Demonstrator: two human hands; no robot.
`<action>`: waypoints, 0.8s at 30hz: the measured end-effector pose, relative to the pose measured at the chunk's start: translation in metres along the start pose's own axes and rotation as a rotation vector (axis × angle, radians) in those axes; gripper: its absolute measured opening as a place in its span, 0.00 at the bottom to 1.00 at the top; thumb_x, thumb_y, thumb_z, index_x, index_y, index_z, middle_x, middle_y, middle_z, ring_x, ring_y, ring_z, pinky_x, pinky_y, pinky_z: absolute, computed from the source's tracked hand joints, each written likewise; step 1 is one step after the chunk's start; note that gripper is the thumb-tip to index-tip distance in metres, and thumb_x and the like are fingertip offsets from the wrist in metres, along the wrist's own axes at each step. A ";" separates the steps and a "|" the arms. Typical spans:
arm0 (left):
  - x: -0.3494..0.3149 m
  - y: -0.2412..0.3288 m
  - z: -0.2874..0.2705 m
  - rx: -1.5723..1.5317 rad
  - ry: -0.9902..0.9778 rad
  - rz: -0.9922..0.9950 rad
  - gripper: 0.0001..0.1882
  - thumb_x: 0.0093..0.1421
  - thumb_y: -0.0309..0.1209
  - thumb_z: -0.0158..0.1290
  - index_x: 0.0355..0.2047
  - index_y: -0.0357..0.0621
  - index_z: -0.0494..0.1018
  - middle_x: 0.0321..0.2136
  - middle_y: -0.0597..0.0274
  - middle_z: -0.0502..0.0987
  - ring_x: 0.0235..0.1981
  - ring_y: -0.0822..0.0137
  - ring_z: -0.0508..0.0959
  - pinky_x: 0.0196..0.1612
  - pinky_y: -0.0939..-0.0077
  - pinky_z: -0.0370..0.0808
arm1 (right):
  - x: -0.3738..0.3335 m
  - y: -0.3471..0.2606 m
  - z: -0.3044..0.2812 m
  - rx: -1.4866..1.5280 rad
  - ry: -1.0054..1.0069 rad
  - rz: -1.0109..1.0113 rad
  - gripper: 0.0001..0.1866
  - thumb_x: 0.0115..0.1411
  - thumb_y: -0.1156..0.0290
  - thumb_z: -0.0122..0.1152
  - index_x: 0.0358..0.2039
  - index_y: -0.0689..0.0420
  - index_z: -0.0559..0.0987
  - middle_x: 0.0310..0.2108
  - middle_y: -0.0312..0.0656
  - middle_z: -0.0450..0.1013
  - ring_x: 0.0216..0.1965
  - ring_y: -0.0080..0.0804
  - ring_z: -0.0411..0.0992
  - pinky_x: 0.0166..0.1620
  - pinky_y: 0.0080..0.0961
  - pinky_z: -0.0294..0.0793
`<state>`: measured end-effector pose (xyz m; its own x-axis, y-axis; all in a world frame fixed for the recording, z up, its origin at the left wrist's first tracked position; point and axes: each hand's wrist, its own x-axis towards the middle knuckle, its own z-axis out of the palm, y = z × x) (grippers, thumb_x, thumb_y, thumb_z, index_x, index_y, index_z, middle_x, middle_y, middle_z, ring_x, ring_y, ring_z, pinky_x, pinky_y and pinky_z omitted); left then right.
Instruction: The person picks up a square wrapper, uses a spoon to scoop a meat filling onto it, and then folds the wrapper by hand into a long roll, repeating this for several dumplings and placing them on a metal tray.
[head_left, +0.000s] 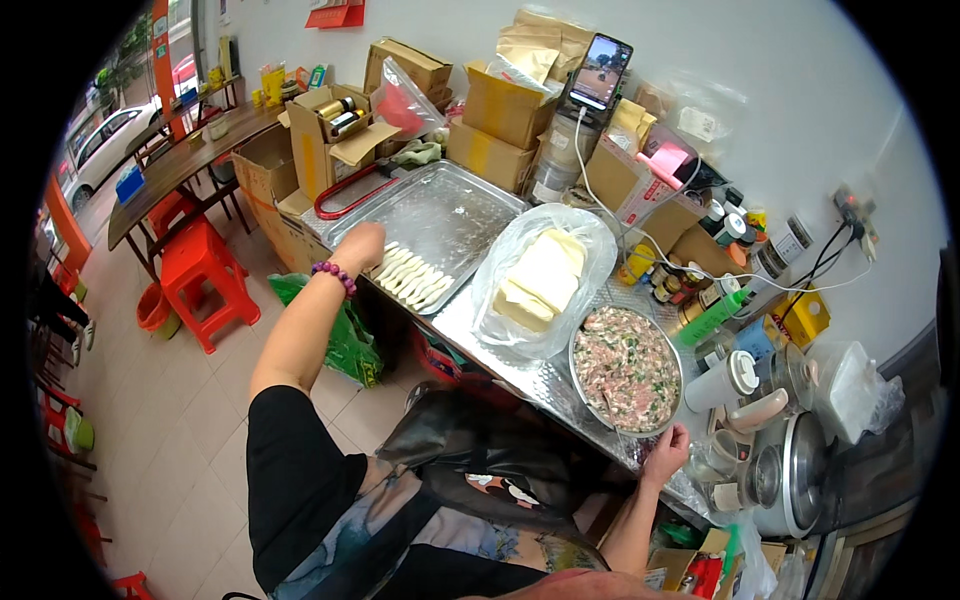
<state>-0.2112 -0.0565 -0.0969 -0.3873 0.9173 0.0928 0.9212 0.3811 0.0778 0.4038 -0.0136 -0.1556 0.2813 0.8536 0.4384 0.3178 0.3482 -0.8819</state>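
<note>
My left hand (pixel 362 246), with a beaded bracelet at its wrist, is closed over the near left edge of a metal tray (pixel 440 205). Its fingertips are hidden, so what they hold does not show. Beside it on the tray lies a row of small pale wrapped dumplings (pixel 412 276). My right hand (pixel 666 453) is at the near rim of a round bowl of minced meat filling with green bits (pixel 625 370). Its fingers are curled together, and anything in them is too small to make out. Between tray and bowl, a stack of pale dough wrappers (pixel 543 280) sits in clear plastic.
A lit phone (pixel 601 72) stands behind the wrappers, its white cable trailing right. Cardboard boxes (pixel 492 145) and a red-handled tool (pixel 352 192) lie behind the tray. Jars, a white lidded container (pixel 722 380) and a large pot (pixel 800 470) crowd the right. Red stools (pixel 205 285) stand left.
</note>
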 end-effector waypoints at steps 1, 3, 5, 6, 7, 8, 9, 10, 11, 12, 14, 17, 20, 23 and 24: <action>0.001 -0.001 0.001 0.000 -0.018 -0.008 0.08 0.41 0.21 0.50 0.23 0.30 0.74 0.27 0.38 0.74 0.32 0.44 0.75 0.34 0.59 0.73 | -0.001 -0.001 0.000 -0.004 0.001 0.000 0.07 0.58 0.76 0.51 0.34 0.67 0.72 0.30 0.37 0.71 0.31 0.21 0.66 0.37 0.18 0.67; -0.005 0.003 -0.002 0.000 0.068 -0.007 0.08 0.41 0.21 0.49 0.23 0.31 0.75 0.27 0.38 0.74 0.33 0.45 0.75 0.35 0.60 0.73 | 0.000 0.000 -0.001 -0.005 0.004 -0.005 0.07 0.58 0.76 0.51 0.34 0.67 0.72 0.30 0.37 0.71 0.31 0.21 0.66 0.37 0.19 0.67; -0.005 0.005 -0.006 0.004 0.070 -0.012 0.08 0.42 0.22 0.48 0.23 0.32 0.75 0.27 0.40 0.74 0.33 0.45 0.75 0.35 0.59 0.73 | 0.001 0.005 -0.003 -0.001 0.009 -0.016 0.07 0.58 0.76 0.51 0.34 0.67 0.72 0.30 0.37 0.71 0.31 0.22 0.66 0.37 0.19 0.67; -0.005 0.004 -0.006 0.008 0.027 -0.020 0.09 0.43 0.23 0.48 0.24 0.32 0.75 0.27 0.40 0.75 0.33 0.46 0.75 0.35 0.59 0.73 | 0.001 0.004 -0.002 0.001 0.005 -0.021 0.07 0.58 0.76 0.51 0.34 0.67 0.72 0.29 0.37 0.71 0.31 0.22 0.66 0.37 0.19 0.67; -0.005 0.002 -0.006 0.012 -0.016 -0.029 0.09 0.43 0.24 0.47 0.24 0.33 0.75 0.28 0.41 0.75 0.33 0.46 0.75 0.35 0.59 0.73 | 0.000 0.003 -0.001 -0.001 0.002 -0.015 0.07 0.58 0.76 0.51 0.34 0.67 0.72 0.29 0.37 0.71 0.31 0.22 0.66 0.37 0.19 0.67; -0.001 -0.002 -0.002 0.026 -0.041 -0.001 0.09 0.44 0.24 0.47 0.25 0.34 0.75 0.28 0.42 0.75 0.33 0.46 0.75 0.35 0.59 0.73 | -0.001 0.001 -0.001 -0.002 -0.002 -0.009 0.07 0.58 0.76 0.51 0.34 0.67 0.72 0.29 0.37 0.71 0.31 0.22 0.66 0.37 0.19 0.67; 0.002 -0.007 0.003 0.037 -0.069 0.027 0.10 0.44 0.25 0.47 0.26 0.35 0.75 0.29 0.42 0.75 0.33 0.46 0.75 0.35 0.59 0.72 | -0.001 -0.002 -0.001 -0.006 -0.006 -0.003 0.07 0.58 0.75 0.51 0.34 0.67 0.72 0.29 0.37 0.71 0.31 0.22 0.66 0.37 0.19 0.67; 0.004 -0.012 0.008 0.049 -0.097 0.055 0.10 0.45 0.26 0.46 0.26 0.36 0.76 0.29 0.43 0.75 0.32 0.46 0.75 0.36 0.59 0.72 | -0.002 -0.002 -0.001 -0.023 -0.011 -0.008 0.07 0.58 0.75 0.51 0.34 0.67 0.72 0.29 0.37 0.71 0.31 0.21 0.66 0.37 0.19 0.67; 0.007 -0.016 0.013 0.018 -0.089 0.046 0.11 0.44 0.26 0.46 0.27 0.37 0.76 0.29 0.43 0.75 0.32 0.46 0.75 0.36 0.59 0.72 | -0.001 -0.003 0.000 -0.039 -0.017 -0.013 0.07 0.58 0.75 0.51 0.33 0.67 0.72 0.29 0.37 0.71 0.31 0.21 0.66 0.37 0.19 0.67; 0.008 -0.016 0.014 -0.015 -0.081 0.040 0.11 0.44 0.26 0.46 0.27 0.38 0.76 0.29 0.44 0.75 0.32 0.46 0.75 0.36 0.59 0.72 | -0.002 -0.004 -0.001 -0.059 -0.019 -0.018 0.07 0.58 0.75 0.51 0.33 0.67 0.72 0.29 0.37 0.71 0.31 0.21 0.66 0.37 0.19 0.67; 0.008 -0.018 0.016 -0.045 -0.046 0.028 0.11 0.44 0.26 0.46 0.27 0.38 0.76 0.29 0.44 0.75 0.32 0.46 0.75 0.36 0.59 0.72 | -0.002 -0.009 -0.001 -0.083 -0.034 -0.019 0.07 0.59 0.74 0.51 0.34 0.66 0.72 0.29 0.37 0.71 0.31 0.21 0.66 0.37 0.19 0.67; -0.006 0.001 -0.003 0.017 0.011 -0.004 0.11 0.47 0.27 0.48 0.30 0.36 0.75 0.32 0.44 0.75 0.36 0.46 0.74 0.38 0.59 0.72 | -0.003 -0.015 0.004 -0.038 -0.040 0.005 0.08 0.59 0.74 0.51 0.34 0.66 0.72 0.30 0.37 0.71 0.31 0.21 0.67 0.37 0.19 0.67; -0.042 0.045 -0.053 -0.268 0.283 0.157 0.14 0.52 0.29 0.49 0.37 0.35 0.73 0.35 0.45 0.75 0.38 0.51 0.75 0.41 0.65 0.72 | -0.001 -0.009 0.007 -0.034 -0.074 -0.011 0.08 0.59 0.74 0.51 0.35 0.66 0.72 0.30 0.37 0.71 0.31 0.20 0.67 0.36 0.18 0.68; -0.092 0.137 -0.138 -0.998 -0.023 0.509 0.18 0.55 0.31 0.51 0.45 0.37 0.70 0.41 0.56 0.75 0.40 0.68 0.73 0.45 0.74 0.69 | 0.001 0.001 0.003 0.000 -0.068 0.031 0.07 0.59 0.74 0.51 0.35 0.65 0.72 0.31 0.37 0.71 0.31 0.20 0.66 0.36 0.19 0.68; -0.112 0.161 -0.161 -1.050 -0.122 0.606 0.18 0.55 0.31 0.52 0.45 0.37 0.70 0.42 0.59 0.74 0.42 0.69 0.73 0.47 0.74 0.69 | 0.001 0.001 0.001 0.020 -0.059 0.040 0.07 0.59 0.74 0.51 0.34 0.65 0.72 0.30 0.36 0.71 0.31 0.20 0.66 0.35 0.19 0.68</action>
<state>-0.0255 -0.1168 0.0653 0.1536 0.9405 0.3032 0.4522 -0.3397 0.8247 0.4033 -0.0119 -0.1560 0.2389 0.8882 0.3925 0.2891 0.3208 -0.9019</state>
